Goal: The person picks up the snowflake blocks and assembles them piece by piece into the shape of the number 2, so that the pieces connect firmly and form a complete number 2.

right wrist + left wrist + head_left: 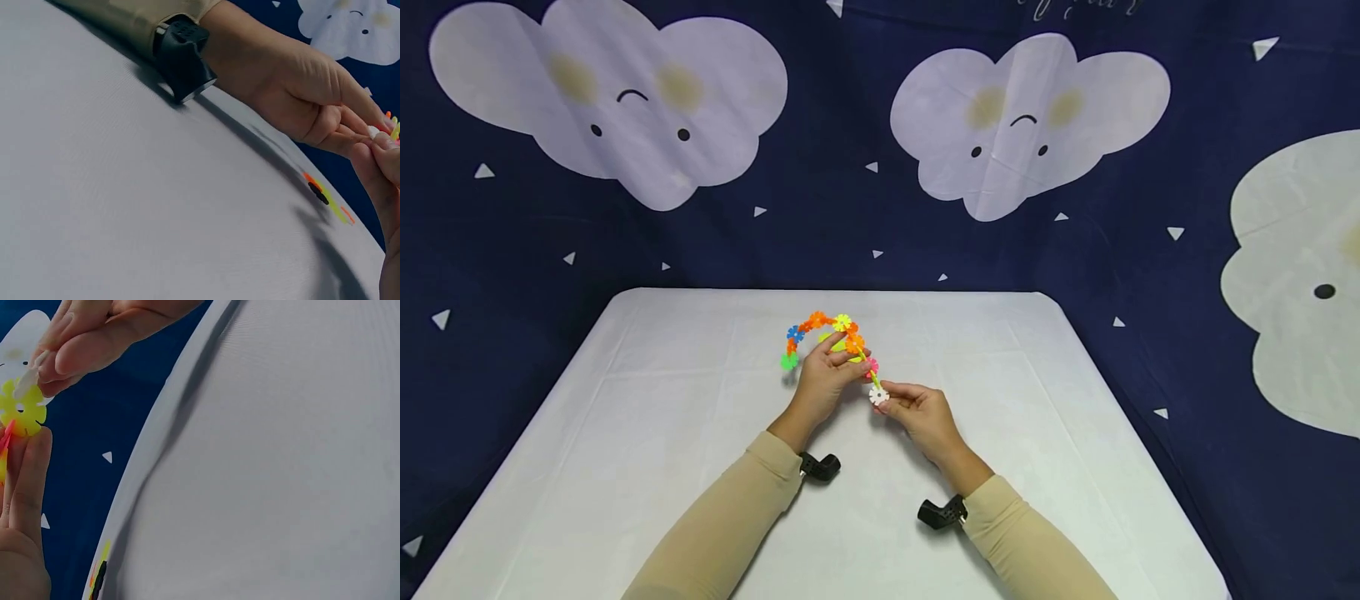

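Note:
Both hands meet over the table at a curved chain of interlocking flower-shaped plastic discs. My left hand [820,383] pinches the chain near its lower end, thumb close to a pink disc [872,365]. Between the thumb and fingers of my right hand [931,423] is a white disc [878,395] at that end. A yellow disc [32,417] joins the white one in the left wrist view. Beyond the left hand the chain arcs through orange discs [817,319] and a blue disc [795,334] to a green disc [789,362]. Fingers hide part of it.
The white-covered table [662,467] ends at a dark blue cloth backdrop [827,242] with clouds. Behind the left hand lies a flat yellow-green thing [837,342], partly hidden. A black camera [822,467] is on the left wrist, another black camera [938,514] on the right.

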`<state>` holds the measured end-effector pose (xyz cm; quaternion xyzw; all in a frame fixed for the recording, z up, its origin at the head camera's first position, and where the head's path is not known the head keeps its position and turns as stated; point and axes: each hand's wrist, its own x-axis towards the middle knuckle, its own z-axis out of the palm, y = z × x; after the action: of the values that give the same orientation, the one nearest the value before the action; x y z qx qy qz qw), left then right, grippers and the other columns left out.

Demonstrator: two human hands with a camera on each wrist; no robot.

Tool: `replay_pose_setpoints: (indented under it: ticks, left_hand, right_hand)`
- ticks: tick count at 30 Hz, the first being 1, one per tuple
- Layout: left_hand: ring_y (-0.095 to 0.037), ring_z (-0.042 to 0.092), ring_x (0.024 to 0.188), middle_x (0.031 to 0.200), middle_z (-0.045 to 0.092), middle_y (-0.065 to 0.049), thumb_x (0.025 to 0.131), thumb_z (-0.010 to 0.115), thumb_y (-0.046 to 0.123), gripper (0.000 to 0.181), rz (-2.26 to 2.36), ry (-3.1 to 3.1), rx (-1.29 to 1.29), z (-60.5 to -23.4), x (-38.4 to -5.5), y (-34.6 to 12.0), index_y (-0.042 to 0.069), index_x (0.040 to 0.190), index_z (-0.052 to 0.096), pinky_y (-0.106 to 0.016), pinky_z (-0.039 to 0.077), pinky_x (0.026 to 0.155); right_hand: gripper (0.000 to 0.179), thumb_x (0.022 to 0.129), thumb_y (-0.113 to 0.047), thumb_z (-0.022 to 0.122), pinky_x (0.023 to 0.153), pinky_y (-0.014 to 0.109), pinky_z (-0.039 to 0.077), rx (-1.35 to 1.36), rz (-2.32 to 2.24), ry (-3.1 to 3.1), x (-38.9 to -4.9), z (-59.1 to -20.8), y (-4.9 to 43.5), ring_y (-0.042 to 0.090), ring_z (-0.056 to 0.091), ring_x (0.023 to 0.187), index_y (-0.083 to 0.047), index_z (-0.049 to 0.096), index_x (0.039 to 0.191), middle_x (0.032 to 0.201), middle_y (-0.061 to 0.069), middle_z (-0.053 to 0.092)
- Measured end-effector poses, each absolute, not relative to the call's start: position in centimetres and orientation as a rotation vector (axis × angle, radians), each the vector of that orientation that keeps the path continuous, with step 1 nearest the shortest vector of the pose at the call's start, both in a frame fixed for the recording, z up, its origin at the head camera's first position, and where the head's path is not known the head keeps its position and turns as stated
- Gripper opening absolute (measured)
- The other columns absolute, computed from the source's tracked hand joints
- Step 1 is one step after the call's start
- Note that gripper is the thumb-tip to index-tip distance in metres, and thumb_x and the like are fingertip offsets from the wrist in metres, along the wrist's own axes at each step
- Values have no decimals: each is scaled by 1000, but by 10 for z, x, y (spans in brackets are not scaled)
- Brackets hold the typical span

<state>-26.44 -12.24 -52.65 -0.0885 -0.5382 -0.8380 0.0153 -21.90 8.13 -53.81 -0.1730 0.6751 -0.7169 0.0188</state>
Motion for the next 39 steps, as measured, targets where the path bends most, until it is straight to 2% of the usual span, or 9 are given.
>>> replay_pose_setpoints:
  ticks: [2, 5, 7, 14, 21, 24, 30, 34, 39]
  left_hand:
    - [-25, 76, 96, 120, 70, -31, 89, 75, -16, 84, -2579, -1717, -293, -526, -264, -124, -4, 160, 32, -40, 63, 81]
    - [-24, 76, 93, 121, 68, -33, 89, 75, -17, 85, -2534, -1769, -333, -525, -264, -125, -3, 161, 32, -37, 63, 82]
    - [-23, 76, 90, 120, 68, -33, 89, 75, -17, 87, -2515, -1796, -356, -525, -264, -126, -2, 162, 30, -35, 63, 81]
    - [-21, 75, 87, 124, 67, -33, 91, 74, -16, 90, -2479, -1884, -435, -523, -262, -122, 0, 164, 25, -32, 62, 83]
    - [-19, 71, 94, 134, 66, -22, 94, 77, -6, 84, -2299, -1925, -486, -522, -256, -112, 7, 163, 30, -23, 59, 79]
    - [-24, 70, 105, 137, 65, -20, 96, 74, -7, 70, -2235, -1909, -610, -524, -253, -107, 2, 157, 40, -26, 60, 86]
    - [-34, 66, 120, 132, 68, -20, 94, 75, -9, 41, -2123, -1906, -838, -527, -249, -100, -6, 133, 65, -48, 55, 101]
    - [-36, 65, 119, 128, 70, -20, 90, 80, -10, 40, -2054, -1931, -908, -528, -249, -100, -6, 128, 70, -53, 52, 104]
    - [-37, 61, 125, 135, 67, -15, 91, 80, -7, 46, -2046, -2032, -956, -527, -252, -104, -4, 135, 67, -48, 50, 107]
  right_hand:
    - [32, 93, 11, 74, 62, 20, 57, -529, -2208, 2134, -219, -539, 80, 14, 75, 84, 12, 71, 125, 97, 23, 76]
    - [32, 92, 11, 76, 76, 27, 62, -520, -2188, 2164, -218, -540, 79, 16, 76, 87, 12, 71, 123, 99, 23, 76]
    - [32, 91, 11, 76, 79, 30, 63, -518, -2179, 2174, -217, -539, 78, 17, 76, 87, 13, 71, 123, 100, 23, 76]
    - [31, 91, 12, 76, 76, 28, 63, -550, -2149, 2200, -217, -539, 79, 16, 76, 85, 15, 70, 121, 97, 24, 76]
    - [32, 90, 20, 71, 79, 31, 63, -555, -2319, 2082, -219, -540, 77, 19, 76, 85, 19, 66, 121, 97, 28, 74]
    - [32, 90, 23, 69, 81, 35, 63, -561, -2437, 2017, -219, -540, 76, 20, 76, 86, 23, 63, 121, 98, 32, 72]
    - [30, 90, 26, 66, 82, 35, 63, -568, -2560, 2026, -221, -541, 74, 20, 76, 90, 24, 61, 119, 102, 31, 71]
    - [32, 88, 29, 65, 83, 31, 62, -585, -2576, 2081, -222, -540, 73, 19, 74, 93, 22, 63, 120, 106, 30, 69]
    - [33, 87, 31, 64, 81, 29, 62, -615, -2581, 2079, -221, -541, 71, 18, 74, 92, 23, 63, 118, 105, 34, 68]
